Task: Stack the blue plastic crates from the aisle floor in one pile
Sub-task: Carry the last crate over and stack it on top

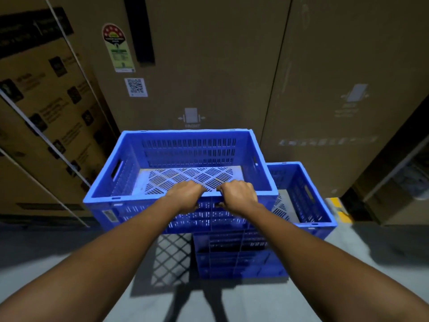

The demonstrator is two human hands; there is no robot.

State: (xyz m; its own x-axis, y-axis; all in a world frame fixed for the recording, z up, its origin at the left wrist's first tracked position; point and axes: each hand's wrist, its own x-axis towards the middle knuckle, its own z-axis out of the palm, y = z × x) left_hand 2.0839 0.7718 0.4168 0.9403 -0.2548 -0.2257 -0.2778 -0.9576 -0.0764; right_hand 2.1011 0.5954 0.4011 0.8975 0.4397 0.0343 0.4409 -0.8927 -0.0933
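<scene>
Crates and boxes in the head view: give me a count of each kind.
Blue crates: 2 clearly visible, a held crate in the left hand and right hand, and a pile crate; the pile below may hold more
Cardboard boxes: 3 ()
Total: 5

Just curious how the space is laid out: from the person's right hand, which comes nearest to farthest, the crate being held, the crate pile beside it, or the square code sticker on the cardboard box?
1. Held crate: the right hand has its grip on the near rim.
2. Crate pile: lower, just to the right.
3. Code sticker: up on the box, far left.
</scene>
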